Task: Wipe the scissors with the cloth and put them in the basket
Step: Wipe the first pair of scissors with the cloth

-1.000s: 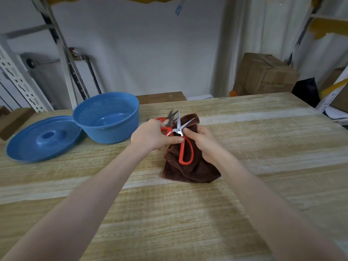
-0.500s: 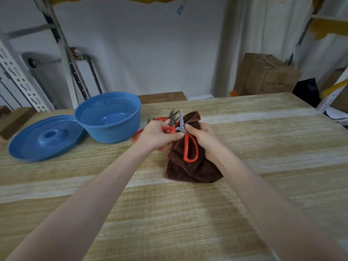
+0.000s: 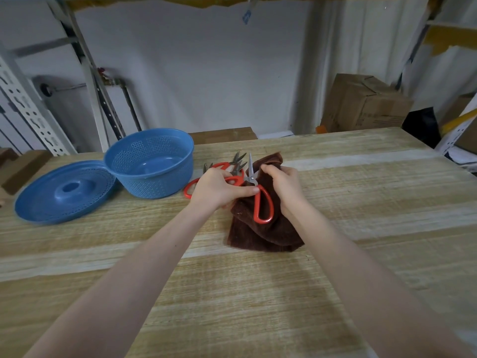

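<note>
Our left hand (image 3: 219,188) pinches the red handle of the scissors (image 3: 251,178), and our right hand (image 3: 282,187) pinches the brown cloth (image 3: 265,236) by the blade, over the table (image 3: 335,280). The sharp tip sticks up bare, so a slip could poke us. The blue basket (image 3: 149,161) sits near, on the left.

The scissors (image 3: 251,180) show bright, smooth metal blades and glossy red plastic handles; the cloth (image 3: 265,233) beneath them is dark brown, matt and nappy like towelling. The basket (image 3: 152,182) and the lid (image 3: 51,202) are blue plastic, finely perforated, with a soft sheen on the smooth parts; the table (image 3: 258,293) is pale, matt wood with streaky grain.
</note>
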Demonstrator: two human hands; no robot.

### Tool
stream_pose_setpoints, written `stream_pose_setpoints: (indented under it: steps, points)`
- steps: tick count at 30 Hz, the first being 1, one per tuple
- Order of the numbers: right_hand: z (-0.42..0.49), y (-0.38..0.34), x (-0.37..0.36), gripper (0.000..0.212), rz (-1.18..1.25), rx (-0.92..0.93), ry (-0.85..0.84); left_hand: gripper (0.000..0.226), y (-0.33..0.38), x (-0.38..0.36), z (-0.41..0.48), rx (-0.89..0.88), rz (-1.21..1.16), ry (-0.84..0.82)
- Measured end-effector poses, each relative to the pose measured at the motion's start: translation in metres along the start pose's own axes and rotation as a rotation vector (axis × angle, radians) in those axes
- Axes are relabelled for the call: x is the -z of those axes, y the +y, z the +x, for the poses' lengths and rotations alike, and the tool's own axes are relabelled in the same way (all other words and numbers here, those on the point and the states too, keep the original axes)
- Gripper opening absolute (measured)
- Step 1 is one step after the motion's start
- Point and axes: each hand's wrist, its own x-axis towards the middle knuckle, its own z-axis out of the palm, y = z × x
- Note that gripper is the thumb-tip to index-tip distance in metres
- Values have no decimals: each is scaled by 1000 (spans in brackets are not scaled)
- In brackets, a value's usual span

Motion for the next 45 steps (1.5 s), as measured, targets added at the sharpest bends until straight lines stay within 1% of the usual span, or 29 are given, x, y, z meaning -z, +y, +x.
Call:
stream_pose_setpoints:
  steps: [3, 4, 6, 7, 9, 10, 12, 16, 19, 21, 22, 23, 25, 27, 30, 35, 38, 40, 42, 45]
  points:
    - [-3, 3, 2, 16, 45, -25, 18, 54, -2, -1, -1, 12, -2, 9]
    - [-4, 4, 3, 16, 43, -41, -3, 56, -3, 0, -1, 17, -3, 11]
    - [-7, 4, 5, 18, -14, -75, -113, 54, -3, 3, -1, 16, -12, 11]
    - [-9, 4, 5, 17, -48, -80, -177, 50, -2, 4, -1, 10, -10, 6]
    - [-12, 2, 5, 13, -78, -69, -239, 43, -2, 4, 0, -4, 25, -1]
    - [-12, 2, 5, 12, -82, -59, -237, 42, -1, 3, 0, -7, 36, -2]
    - [-11, -1, 5, 10, -63, -44, -199, 49, 0, 2, -1, -14, 17, -16]
    - [-4, -5, 3, 7, 34, -35, -67, 67, 0, 3, 0, -17, -13, -22]
    - [7, -7, 7, 7, 60, -92, 7, 66, -6, 4, -1, 12, 10, -8]
    - [10, -5, 11, 10, 64, -142, -22, 55, -9, 5, -3, 34, 18, 1]
    - [10, -3, 12, 12, 67, -164, -59, 47, -9, 5, -3, 38, 10, 4]
    - [7, -1, 12, 14, 52, -177, -105, 45, -10, 5, -1, 38, -1, 6]
    - [-1, 4, 10, 15, -14, -170, -206, 48, -9, 6, 1, 33, 0, 6]
    - [-7, 6, 9, 11, -59, -128, -260, 51, -8, 6, 2, 25, 27, -13]
    - [-10, 2, 7, 8, -44, -121, -227, 49, -8, 4, 1, 20, 30, -34]
    - [-5, 0, 1, 6, 29, -109, -115, 67, -8, 1, 1, 19, -22, -6]
    - [-3, 0, 2, 7, 60, -117, -48, 69, -10, 1, -1, 15, -24, -8]
    - [-3, 3, 4, 10, 67, -126, -66, 69, -12, 1, -1, 15, -31, -4]
    - [-6, 3, 7, 16, 41, -150, -140, 67, -12, 3, 1, 14, -15, 0]
    - [-10, 0, 10, 14, -80, -187, -237, 54, -10, 4, 1, 16, 30, -13]
